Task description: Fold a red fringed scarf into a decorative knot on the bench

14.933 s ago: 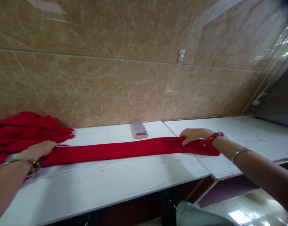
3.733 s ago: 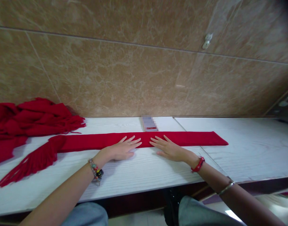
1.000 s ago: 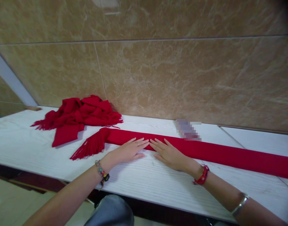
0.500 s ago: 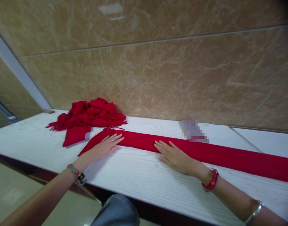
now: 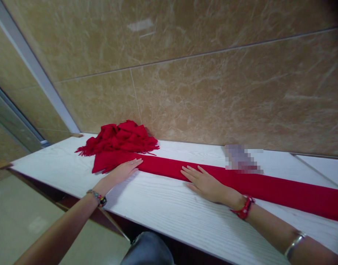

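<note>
Closest, at 6 o'clock in the picture, a knee [image 5: 148, 251] in blue jeans pokes out under the white table [image 5: 169, 217]. Both arms reach up from the bottom edge, which cuts them off. The left wrist has a beaded band [image 5: 97, 197]. The right arm has a red band [image 5: 244, 209] and a silver bangle [image 5: 294, 244]. A second ago the two hands lay side by side, almost touching. Now they are well apart. The left hand [image 5: 125, 170] has slid out toward 9 o'clock, while the right hand [image 5: 205, 183] has stayed near the middle. Both hands are open and flat, with the fingers stretched out and pressing on the long red scarf [image 5: 268, 187]. The scarf lies flat on the table in a thin strip, from the left hand toward 3 o'clock. The picture's edge cuts off its right end. Its loose fringe showed plainly before, but now it is hard to see. Just behind the scarf, at 1 o'clock from the right hand, lies a blurred thing [image 5: 242, 163] that cannot be made out. At 11 o'clock from the left hand sits a heap of red scarves [image 5: 122, 138] against the brown wall [image 5: 213, 92]. The strip's left end touches the heap, and it is hard to tell where one stops.
</note>
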`<move>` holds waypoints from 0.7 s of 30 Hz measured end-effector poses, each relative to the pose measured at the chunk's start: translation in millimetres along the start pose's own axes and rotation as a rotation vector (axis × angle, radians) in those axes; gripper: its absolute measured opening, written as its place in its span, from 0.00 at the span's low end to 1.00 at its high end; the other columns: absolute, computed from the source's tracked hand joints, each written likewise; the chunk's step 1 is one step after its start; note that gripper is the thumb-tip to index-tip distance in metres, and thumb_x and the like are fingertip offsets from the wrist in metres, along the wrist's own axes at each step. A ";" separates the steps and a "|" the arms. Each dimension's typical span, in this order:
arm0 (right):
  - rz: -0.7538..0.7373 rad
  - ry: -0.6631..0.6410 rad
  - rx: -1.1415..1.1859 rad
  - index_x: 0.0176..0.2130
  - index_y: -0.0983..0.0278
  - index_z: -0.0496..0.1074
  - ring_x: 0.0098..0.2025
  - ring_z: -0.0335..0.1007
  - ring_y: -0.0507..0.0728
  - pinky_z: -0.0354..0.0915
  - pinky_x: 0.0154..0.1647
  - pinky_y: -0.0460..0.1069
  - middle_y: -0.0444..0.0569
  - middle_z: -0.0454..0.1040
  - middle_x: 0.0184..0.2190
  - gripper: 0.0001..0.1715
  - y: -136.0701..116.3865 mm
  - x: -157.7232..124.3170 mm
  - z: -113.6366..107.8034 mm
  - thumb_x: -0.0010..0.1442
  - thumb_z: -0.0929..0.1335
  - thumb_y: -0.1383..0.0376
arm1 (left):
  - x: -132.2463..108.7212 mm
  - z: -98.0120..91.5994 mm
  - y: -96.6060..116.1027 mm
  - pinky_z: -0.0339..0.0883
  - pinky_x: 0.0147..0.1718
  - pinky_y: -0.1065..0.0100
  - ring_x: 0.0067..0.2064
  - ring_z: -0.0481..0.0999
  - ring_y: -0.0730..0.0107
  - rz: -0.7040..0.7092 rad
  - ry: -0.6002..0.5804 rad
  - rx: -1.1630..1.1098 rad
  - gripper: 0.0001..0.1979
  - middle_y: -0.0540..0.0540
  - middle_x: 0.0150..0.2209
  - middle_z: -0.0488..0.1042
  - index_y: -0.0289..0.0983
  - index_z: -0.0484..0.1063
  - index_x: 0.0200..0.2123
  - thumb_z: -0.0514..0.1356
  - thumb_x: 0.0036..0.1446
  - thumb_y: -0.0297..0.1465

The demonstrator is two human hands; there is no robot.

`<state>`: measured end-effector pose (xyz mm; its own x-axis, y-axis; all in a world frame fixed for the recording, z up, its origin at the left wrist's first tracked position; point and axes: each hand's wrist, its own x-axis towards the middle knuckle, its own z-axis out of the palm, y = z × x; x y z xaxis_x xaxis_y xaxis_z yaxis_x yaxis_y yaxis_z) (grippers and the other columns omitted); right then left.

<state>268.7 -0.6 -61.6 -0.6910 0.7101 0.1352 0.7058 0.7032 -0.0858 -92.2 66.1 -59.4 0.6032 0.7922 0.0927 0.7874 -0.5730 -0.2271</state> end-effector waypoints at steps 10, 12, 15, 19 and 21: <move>-0.112 -0.072 0.154 0.61 0.60 0.46 0.62 0.38 0.57 0.40 0.60 0.59 0.49 0.47 0.61 0.29 -14.5 -19.4 -12.2 0.63 0.50 0.54 | -59.5 -17.7 6.9 0.49 0.56 0.66 0.59 0.54 0.70 -0.010 -0.091 -0.073 0.20 0.48 0.59 0.55 0.40 0.54 0.57 0.41 0.62 0.32; -0.109 -0.074 0.164 0.61 0.60 0.45 0.62 0.37 0.58 0.39 0.60 0.61 0.50 0.47 0.61 0.30 -20.2 -10.9 -15.7 0.62 0.50 0.53 | -61.9 -19.8 5.5 0.47 0.56 0.60 0.60 0.50 0.67 -0.103 -0.116 -0.101 0.21 0.48 0.60 0.52 0.43 0.50 0.59 0.40 0.63 0.36; -0.089 -0.014 0.124 0.61 0.61 0.46 0.62 0.37 0.60 0.38 0.59 0.64 0.51 0.45 0.61 0.31 -29.3 12.8 -14.5 0.62 0.50 0.52 | -60.8 -15.9 -1.5 0.46 0.54 0.51 0.61 0.46 0.62 -0.241 -0.147 -0.123 0.22 0.47 0.61 0.48 0.45 0.47 0.59 0.38 0.63 0.38; -0.097 0.001 0.073 0.60 0.63 0.48 0.62 0.39 0.60 0.40 0.58 0.64 0.53 0.48 0.61 0.31 -36.6 37.2 -2.8 0.62 0.50 0.53 | -65.8 -7.0 -13.7 0.50 0.53 0.52 0.60 0.50 0.61 -0.358 -0.111 -0.084 0.23 0.45 0.61 0.49 0.42 0.48 0.59 0.38 0.62 0.38; -0.100 0.004 0.060 0.60 0.63 0.48 0.62 0.40 0.59 0.41 0.58 0.63 0.53 0.48 0.60 0.30 -36.8 40.1 3.1 0.62 0.50 0.54 | -69.8 -7.1 -17.0 0.55 0.50 0.54 0.58 0.55 0.61 -0.383 -0.085 -0.025 0.23 0.42 0.59 0.53 0.39 0.51 0.59 0.39 0.62 0.37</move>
<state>214.5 2.1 -56.1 -0.7571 0.6359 0.1498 0.6223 0.7717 -0.1310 -146.8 19.1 -55.2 0.2534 0.9636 0.0850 0.9569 -0.2368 -0.1681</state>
